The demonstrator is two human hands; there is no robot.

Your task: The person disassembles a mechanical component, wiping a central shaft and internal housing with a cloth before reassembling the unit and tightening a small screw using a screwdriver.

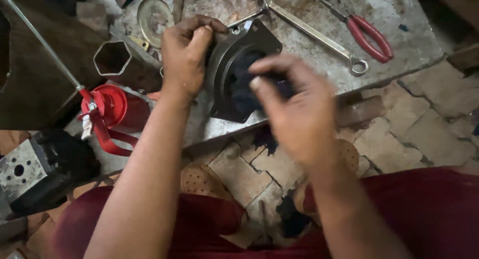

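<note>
While the metal housing [234,84] stands tilted at the desk [399,44] edge, I see my left hand [187,54] curled over its rim and my right hand [294,107] pinching a dark cloth [244,87] inside it; a wrench [309,32] and red pliers [369,37] lie behind.

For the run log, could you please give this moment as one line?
left hand: grips metal housing rim | right hand: presses dark cloth into it | nearby: spanner, red pliers

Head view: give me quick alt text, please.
The left hand steadies a dark flanged metal housing on a worn metal workbench while the right hand presses a dark rag into its bore. A combination spanner and red-handled pliers lie behind.
</note>
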